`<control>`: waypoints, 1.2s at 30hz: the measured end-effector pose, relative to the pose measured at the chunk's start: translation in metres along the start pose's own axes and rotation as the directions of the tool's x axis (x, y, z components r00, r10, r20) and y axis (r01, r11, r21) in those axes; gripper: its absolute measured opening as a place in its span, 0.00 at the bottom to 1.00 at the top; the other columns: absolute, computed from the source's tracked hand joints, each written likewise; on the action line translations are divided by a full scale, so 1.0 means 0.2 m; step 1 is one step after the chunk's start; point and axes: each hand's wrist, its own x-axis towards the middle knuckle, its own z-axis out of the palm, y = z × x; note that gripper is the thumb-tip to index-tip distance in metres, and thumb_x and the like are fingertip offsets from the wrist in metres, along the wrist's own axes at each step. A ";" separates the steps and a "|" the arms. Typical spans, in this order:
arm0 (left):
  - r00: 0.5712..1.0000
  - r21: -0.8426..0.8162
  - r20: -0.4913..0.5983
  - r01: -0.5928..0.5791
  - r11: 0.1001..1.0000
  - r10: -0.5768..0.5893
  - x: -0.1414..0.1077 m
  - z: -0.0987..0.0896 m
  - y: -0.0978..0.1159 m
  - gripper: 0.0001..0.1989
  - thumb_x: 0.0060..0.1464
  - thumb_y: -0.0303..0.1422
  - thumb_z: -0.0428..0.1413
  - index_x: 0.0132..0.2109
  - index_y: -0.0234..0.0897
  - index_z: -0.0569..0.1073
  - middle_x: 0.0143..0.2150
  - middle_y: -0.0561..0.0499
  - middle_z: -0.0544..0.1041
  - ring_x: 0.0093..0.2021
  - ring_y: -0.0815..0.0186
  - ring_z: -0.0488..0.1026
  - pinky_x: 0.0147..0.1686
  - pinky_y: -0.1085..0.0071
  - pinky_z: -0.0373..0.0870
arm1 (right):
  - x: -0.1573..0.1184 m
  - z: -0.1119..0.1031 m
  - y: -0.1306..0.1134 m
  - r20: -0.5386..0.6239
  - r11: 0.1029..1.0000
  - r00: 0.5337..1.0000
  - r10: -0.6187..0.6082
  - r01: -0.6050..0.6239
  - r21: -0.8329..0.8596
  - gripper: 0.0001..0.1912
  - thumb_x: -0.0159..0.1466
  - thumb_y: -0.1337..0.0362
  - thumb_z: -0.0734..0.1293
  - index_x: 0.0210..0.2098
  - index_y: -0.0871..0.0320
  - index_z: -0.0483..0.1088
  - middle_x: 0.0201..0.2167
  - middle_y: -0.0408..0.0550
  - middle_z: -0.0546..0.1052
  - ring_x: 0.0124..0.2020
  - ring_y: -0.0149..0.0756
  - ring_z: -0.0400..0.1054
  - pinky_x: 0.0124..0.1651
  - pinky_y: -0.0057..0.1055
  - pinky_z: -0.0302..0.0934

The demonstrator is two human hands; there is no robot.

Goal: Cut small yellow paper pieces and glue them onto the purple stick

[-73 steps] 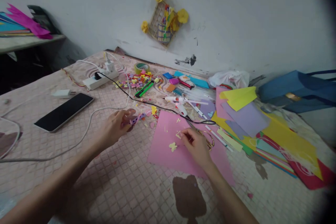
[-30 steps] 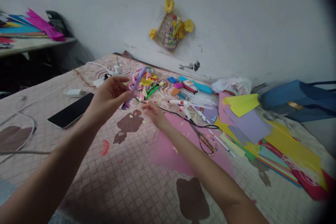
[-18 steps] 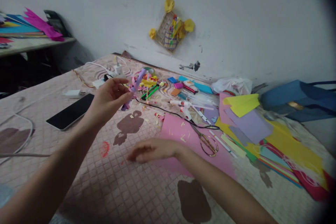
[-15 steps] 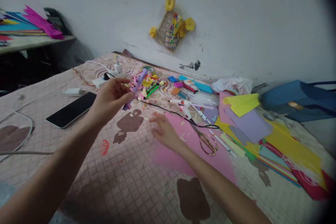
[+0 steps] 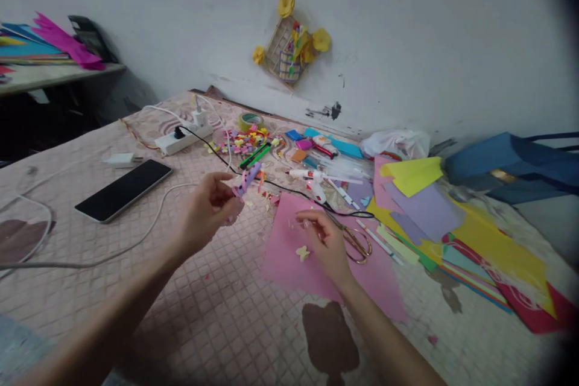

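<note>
My left hand pinches a purple rolled paper piece with small dark marks and orange and pink bits on it, held up above the table. Over a pink paper sheet, my right hand hovers with fingers loosely bent and apart, and I see nothing clear in them. A pale yellow butterfly-shaped paper cutout lies on the sheet just left of that hand. Gold-handled scissors rest to its right, partly hidden by it. Beyond lies a white glue gun with a black cord.
Small colourful paper cutouts are heaped at the back, near a green cutter and a tape roll. A phone and a power strip lie left. Coloured papers and a blue bag are right.
The left hand has lowered and moved right with the purple piece. The right hand has moved right over the pink sheet, and the yellow butterfly cutout now shows there.
</note>
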 end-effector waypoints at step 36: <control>0.969 0.439 0.249 -0.109 0.892 -0.005 -0.10 0.13 -0.16 0.10 0.52 0.37 0.50 0.39 0.36 0.68 0.32 0.48 0.74 0.29 0.65 0.71 0.28 0.70 0.66 | -0.12 -0.09 0.07 -0.030 0.987 0.986 0.162 -0.162 0.011 0.09 0.62 0.63 0.60 0.39 0.58 0.70 0.31 0.47 0.72 0.30 0.32 0.67 0.31 0.29 0.62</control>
